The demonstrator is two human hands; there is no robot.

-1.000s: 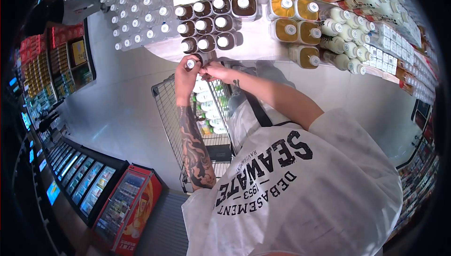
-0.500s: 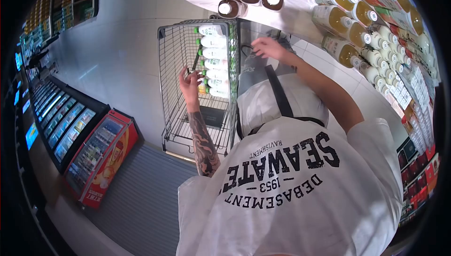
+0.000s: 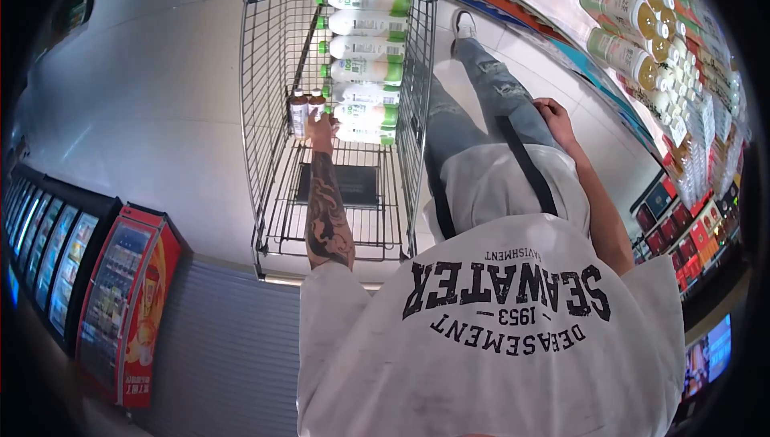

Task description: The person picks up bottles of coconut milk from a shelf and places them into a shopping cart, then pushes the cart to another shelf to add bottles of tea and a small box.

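A wire shopping cart (image 3: pixel 250 60) stands in front of me. Inside it, white bottles with green caps (image 3: pixel 365 48) lie in a row along the right side. My left hand (image 3: pixel 322 130), on a tattooed forearm, reaches into the cart. Its curled fingers are on the lower end of a small brown bottle (image 3: pixel 317 101), partly covering it. Another small brown bottle (image 3: pixel 298 116) is just left of that one. My right hand (image 3: pixel 555 121) hangs beside my right thigh, close to the jeans, holding nothing, its fingers loosely bent and apart.
Shelves on the right hold large amber juice bottles (image 3: pixel 626 56) and several white-capped bottles (image 3: pixel 682 76). A red display fridge (image 3: pixel 148 308) stands at the lower left beside a dark cooler row (image 3: pixel 56 252). A dark panel (image 3: pixel 341 185) sits on the cart's near end.
The cart appears larger and higher in view. Two small brown bottles now show at my left hand. My right hand has dropped from in front of my body to my thigh.
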